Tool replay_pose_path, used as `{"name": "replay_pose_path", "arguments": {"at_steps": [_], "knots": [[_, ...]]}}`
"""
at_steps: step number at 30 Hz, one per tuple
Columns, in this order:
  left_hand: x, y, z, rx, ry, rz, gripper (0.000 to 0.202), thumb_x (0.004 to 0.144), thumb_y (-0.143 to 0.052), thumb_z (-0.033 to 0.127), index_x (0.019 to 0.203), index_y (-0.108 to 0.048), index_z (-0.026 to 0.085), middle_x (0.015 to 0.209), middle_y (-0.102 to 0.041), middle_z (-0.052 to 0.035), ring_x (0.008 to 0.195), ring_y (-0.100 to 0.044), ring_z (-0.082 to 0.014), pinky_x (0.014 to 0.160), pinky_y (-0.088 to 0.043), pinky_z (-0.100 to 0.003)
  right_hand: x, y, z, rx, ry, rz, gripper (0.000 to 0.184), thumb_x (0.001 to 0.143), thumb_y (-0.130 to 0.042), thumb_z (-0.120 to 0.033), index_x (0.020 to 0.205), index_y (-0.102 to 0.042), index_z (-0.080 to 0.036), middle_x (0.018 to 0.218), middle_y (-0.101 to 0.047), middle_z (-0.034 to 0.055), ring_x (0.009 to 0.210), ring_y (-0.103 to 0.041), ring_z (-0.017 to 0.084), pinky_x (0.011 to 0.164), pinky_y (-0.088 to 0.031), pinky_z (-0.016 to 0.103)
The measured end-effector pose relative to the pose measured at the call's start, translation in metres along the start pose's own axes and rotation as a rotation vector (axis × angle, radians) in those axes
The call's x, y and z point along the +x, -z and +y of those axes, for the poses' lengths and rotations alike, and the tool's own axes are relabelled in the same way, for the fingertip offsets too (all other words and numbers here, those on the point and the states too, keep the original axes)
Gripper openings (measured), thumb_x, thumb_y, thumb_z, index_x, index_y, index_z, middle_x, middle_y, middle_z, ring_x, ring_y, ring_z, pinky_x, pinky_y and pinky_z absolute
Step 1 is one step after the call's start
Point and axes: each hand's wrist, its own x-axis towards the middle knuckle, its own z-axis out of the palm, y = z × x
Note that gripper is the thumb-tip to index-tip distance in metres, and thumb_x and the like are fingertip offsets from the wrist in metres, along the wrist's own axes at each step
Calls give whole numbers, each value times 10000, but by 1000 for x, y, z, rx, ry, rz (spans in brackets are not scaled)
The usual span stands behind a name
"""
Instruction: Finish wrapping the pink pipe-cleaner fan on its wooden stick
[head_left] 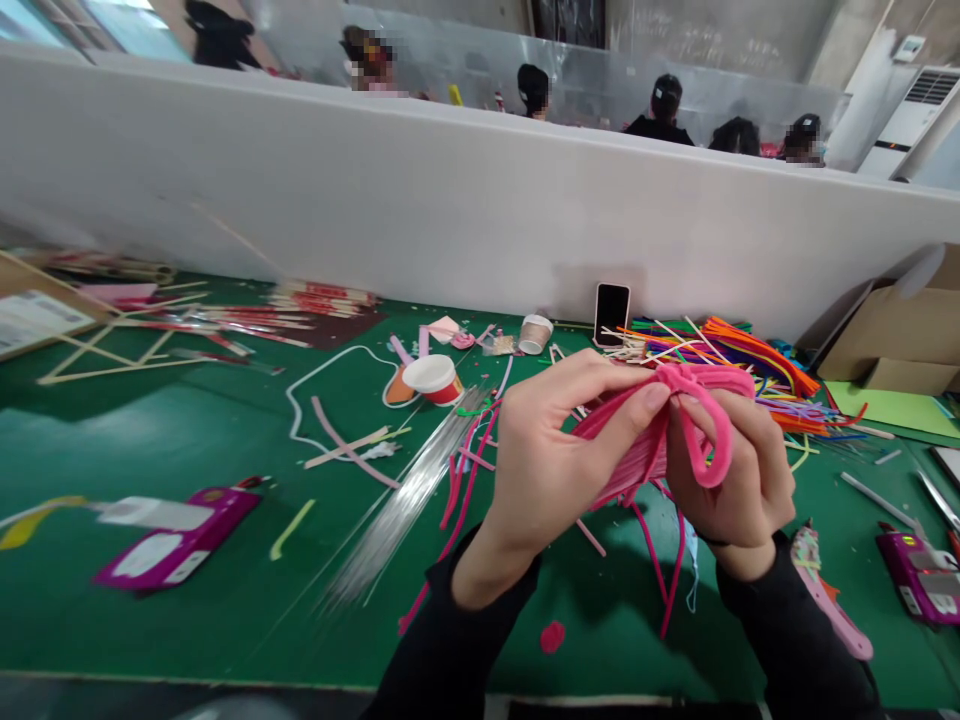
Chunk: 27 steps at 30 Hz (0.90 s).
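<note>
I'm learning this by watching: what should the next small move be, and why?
Perhaps the right hand should snug the pink loop toward the pink bundle, since the loop bulges out loosely while the left hand pinches the bundle beside it.

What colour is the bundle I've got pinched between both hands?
The bundle is bright pink; the head view shows it best.

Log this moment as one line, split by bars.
left hand: pinching pink fuzzy strips | right hand: holding the same strips | pink loop: in front of right hand | phone: upright by white partition
</note>
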Motion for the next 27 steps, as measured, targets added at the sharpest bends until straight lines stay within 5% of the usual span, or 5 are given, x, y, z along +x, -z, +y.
{"name": "replay_pose_path", "arguments": {"at_steps": [27], "knots": [[3,-2,-3,-6,-13,-23,59,870,-719,180,855,-748,230,757,-742,25,657,-655,-127,718,-572,-287,-1,-22,15,18,-30,126,111,930,-624,-145,1035,-605,-175,921,-668,39,785,-672,168,701,-563,341]]}}
